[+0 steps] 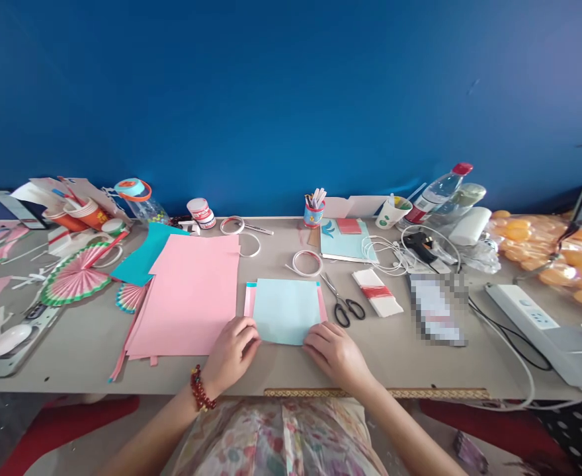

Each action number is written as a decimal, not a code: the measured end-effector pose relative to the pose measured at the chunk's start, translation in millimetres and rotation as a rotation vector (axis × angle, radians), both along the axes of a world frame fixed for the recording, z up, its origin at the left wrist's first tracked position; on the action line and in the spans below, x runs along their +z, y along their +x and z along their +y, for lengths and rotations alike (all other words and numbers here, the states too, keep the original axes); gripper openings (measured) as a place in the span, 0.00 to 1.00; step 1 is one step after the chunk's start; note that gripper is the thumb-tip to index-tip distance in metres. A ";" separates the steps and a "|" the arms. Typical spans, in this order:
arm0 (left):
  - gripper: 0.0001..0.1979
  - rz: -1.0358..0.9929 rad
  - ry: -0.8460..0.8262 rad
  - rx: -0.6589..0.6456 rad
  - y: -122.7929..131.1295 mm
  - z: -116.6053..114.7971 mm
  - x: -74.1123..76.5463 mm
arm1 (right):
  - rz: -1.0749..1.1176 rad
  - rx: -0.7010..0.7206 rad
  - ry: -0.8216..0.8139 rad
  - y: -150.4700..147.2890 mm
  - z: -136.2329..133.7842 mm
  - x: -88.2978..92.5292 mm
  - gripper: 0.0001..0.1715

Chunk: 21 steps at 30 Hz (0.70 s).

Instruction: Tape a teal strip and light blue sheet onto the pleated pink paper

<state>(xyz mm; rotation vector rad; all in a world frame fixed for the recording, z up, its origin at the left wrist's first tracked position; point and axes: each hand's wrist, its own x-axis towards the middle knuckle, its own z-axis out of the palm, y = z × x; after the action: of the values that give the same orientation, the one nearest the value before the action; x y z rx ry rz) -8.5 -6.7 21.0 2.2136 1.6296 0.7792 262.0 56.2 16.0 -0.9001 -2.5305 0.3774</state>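
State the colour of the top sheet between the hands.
The sheet is light blue; head view.

Top sheet (287, 312) over other sheets (249, 303) on table (395, 357); pen cup (314, 215) behind; paper stack (196, 297) left; scissors (339, 301) right

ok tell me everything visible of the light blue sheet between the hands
The light blue sheet looks like plain paper, four-sided, with no marks visible. It lies nearly flat over pink paper on the grey table; pink shows at both sides, with turquoise bits by its upper corners. The left hand touches its lower left corner, the right hand its lower right; whether either pinches it is unclear.
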 end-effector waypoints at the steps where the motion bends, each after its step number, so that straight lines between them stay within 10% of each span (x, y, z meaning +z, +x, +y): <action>1: 0.06 -0.002 0.002 0.015 0.2 0.9 0.4 | -0.009 0.002 -0.002 -1.1 0.8 0.2 0.10; 12: 0.05 0.012 -0.028 -0.045 -14.9 9.3 4.4 | -0.093 0.085 -0.051 -23.5 10.7 5.5 0.10; 17: 0.15 0.192 0.161 0.531 -150.2 45.6 14.9 | -0.037 0.091 -0.132 -23.7 12.7 2.2 0.10; 21: 0.27 0.433 -0.145 1.009 -258.0 68.2 26.6 | -0.023 0.070 -0.159 -22.9 10.7 -0.5 0.10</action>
<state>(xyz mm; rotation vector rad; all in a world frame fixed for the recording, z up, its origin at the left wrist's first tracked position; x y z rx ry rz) -266.4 61.6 47.6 1.4089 2.9492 0.3331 239.1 66.9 15.5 -0.8786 -2.5865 0.6010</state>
